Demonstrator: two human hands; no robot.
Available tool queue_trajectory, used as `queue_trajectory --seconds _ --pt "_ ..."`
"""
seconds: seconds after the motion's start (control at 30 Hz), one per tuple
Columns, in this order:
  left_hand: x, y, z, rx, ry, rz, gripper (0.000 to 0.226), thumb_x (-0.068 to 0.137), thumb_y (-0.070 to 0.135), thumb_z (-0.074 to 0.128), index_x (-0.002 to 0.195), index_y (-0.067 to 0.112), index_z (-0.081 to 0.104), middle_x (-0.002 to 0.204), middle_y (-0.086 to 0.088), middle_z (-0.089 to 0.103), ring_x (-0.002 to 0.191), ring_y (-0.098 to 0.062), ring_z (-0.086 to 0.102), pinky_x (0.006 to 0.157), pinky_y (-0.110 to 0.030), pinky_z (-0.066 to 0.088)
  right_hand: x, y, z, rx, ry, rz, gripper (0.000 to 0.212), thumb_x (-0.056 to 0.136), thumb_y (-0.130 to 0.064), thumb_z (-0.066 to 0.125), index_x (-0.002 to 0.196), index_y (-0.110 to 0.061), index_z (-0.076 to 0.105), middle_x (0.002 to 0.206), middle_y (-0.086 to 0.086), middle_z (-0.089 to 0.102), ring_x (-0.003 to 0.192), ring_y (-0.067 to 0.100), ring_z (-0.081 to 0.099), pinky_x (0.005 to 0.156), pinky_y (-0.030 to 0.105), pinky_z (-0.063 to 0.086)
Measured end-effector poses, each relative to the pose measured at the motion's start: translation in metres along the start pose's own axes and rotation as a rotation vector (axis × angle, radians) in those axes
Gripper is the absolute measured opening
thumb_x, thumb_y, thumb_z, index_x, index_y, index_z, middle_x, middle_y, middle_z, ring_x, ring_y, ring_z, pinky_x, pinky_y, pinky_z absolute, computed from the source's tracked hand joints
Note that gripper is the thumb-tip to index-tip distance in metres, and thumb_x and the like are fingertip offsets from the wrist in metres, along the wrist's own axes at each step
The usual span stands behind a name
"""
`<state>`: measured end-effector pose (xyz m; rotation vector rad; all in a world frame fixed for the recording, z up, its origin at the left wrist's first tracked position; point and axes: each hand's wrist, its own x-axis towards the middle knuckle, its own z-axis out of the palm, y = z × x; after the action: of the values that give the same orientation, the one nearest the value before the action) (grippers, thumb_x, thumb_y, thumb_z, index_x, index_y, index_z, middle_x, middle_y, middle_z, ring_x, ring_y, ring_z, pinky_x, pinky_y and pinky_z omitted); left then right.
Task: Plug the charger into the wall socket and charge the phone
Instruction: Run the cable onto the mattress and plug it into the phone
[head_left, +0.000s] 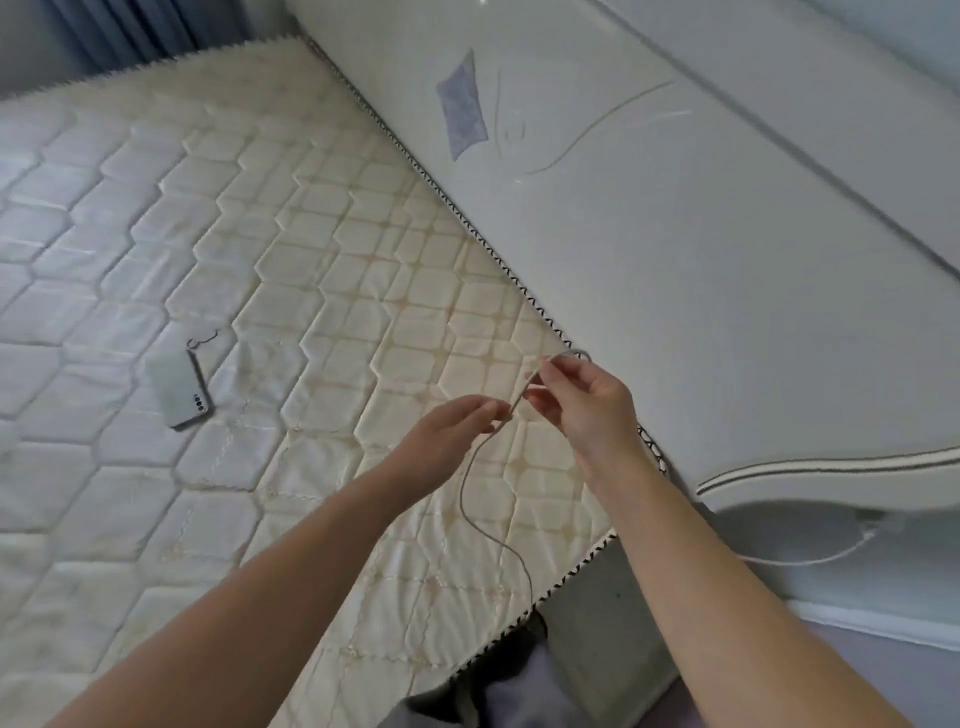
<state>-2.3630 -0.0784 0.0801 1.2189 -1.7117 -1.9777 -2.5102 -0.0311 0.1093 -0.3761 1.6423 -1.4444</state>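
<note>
A thin grey charger cable (470, 499) hangs between my hands above the mattress corner. My left hand (447, 431) pinches it from below. My right hand (582, 400) pinches its upper part, where the cable bends into a small loop by the headboard. The cable trails down past the mattress edge toward my lap. A pale grey phone (179, 387) lies face down on the mattress at the left, well apart from both hands, with a short dark cord at its top end. No wall socket or charger plug shows.
A quilted cream mattress (260, 234) fills the left and middle. A white headboard (675, 234) runs along its right side. Another white cable (810, 556) curves under the headboard's lower end. Blue curtains hang at the top left.
</note>
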Motion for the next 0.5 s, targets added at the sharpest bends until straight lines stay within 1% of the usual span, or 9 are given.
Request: queue_trajectory --seconds 0.07,0.13,0.17,0.23,0.3,0.33,0.4,0.47,0.5 --pt "0.006 -0.018 -0.012 0.061 0.054 0.025 0.022 0.09 0.032 0.052 0.104 0.021 0.065 0.097 0.015 0.065 0.093 0.002 0.059 0.084 -0.015 0.044 0.018 0.005 0.019 -0.016 -0.06 0.036 0.008 0.084 -0.01 0.063 0.077 -0.009 0.066 0.061 -0.004 0.069 0.062 0.011 0.065 0.059 0.016 0.053" --pt "0.012 -0.038 -0.027 0.133 0.101 0.004 0.017 0.088 0.031 0.055 0.095 0.018 0.064 0.078 0.019 0.061 0.077 0.005 0.057 0.072 -0.012 0.043 0.039 0.006 0.04 0.002 -0.124 0.054 0.01 0.084 -0.012 0.065 0.074 -0.013 0.066 0.062 -0.003 0.07 0.063 0.011 0.065 0.06 0.016 0.053" --pt "0.014 -0.049 -0.037 0.154 0.134 -0.031 0.017 0.089 0.032 0.054 0.089 0.017 0.063 0.071 0.018 0.06 0.071 0.003 0.057 0.067 -0.014 0.041 0.052 0.005 0.051 0.029 -0.147 0.057 0.011 0.083 -0.011 0.065 0.073 -0.015 0.066 0.062 -0.003 0.071 0.063 0.01 0.066 0.06 0.016 0.053" --pt "0.015 -0.072 -0.058 0.142 0.235 -0.107 0.023 0.089 0.035 0.052 0.077 0.018 0.061 0.07 0.011 0.061 0.07 -0.006 0.06 0.067 -0.022 0.042 0.079 0.005 0.074 0.066 -0.192 0.054 0.011 0.084 -0.009 0.064 0.074 -0.014 0.066 0.061 -0.003 0.071 0.062 0.008 0.066 0.06 0.017 0.054" --pt "0.015 -0.092 -0.082 0.044 0.388 -0.149 0.025 0.089 0.035 0.052 0.069 0.021 0.058 0.069 0.004 0.06 0.066 -0.008 0.062 0.071 -0.032 0.045 0.109 0.013 0.098 0.044 -0.243 0.046 0.01 0.084 -0.008 0.063 0.075 -0.013 0.064 0.06 -0.004 0.07 0.063 0.008 0.066 0.061 0.017 0.054" --pt "0.016 -0.1 -0.095 -0.035 0.489 -0.154 0.025 0.089 0.033 0.053 0.067 0.023 0.058 0.067 0.003 0.058 0.061 -0.007 0.061 0.072 -0.034 0.046 0.122 0.021 0.109 0.015 -0.274 0.044 0.011 0.085 -0.007 0.062 0.075 -0.013 0.063 0.061 -0.004 0.07 0.063 0.008 0.066 0.061 0.017 0.053" --pt "0.022 -0.11 -0.12 -0.142 0.688 -0.145 0.022 0.087 0.033 0.058 0.066 0.024 0.06 0.058 0.009 0.051 0.051 -0.002 0.053 0.066 -0.03 0.048 0.145 0.046 0.129 -0.041 -0.301 0.065 0.011 0.086 -0.008 0.061 0.075 -0.012 0.061 0.067 0.0 0.068 0.062 0.009 0.065 0.06 0.016 0.052" --pt "0.037 -0.118 -0.146 -0.159 0.847 -0.126 0.019 0.084 0.035 0.061 0.067 0.027 0.061 0.055 0.015 0.048 0.05 0.0 0.047 0.061 -0.024 0.047 0.167 0.078 0.147 -0.052 -0.302 0.111 0.011 0.087 -0.01 0.06 0.076 -0.011 0.06 0.072 0.003 0.066 0.062 0.01 0.065 0.058 0.015 0.052" --pt "0.046 -0.125 -0.157 -0.158 0.909 -0.109 0.016 0.083 0.036 0.062 0.07 0.028 0.062 0.057 0.015 0.05 0.051 0.001 0.047 0.061 -0.022 0.046 0.177 0.096 0.155 -0.058 -0.304 0.136 0.011 0.087 -0.011 0.06 0.076 -0.011 0.06 0.073 0.004 0.066 0.063 0.011 0.065 0.057 0.014 0.051"
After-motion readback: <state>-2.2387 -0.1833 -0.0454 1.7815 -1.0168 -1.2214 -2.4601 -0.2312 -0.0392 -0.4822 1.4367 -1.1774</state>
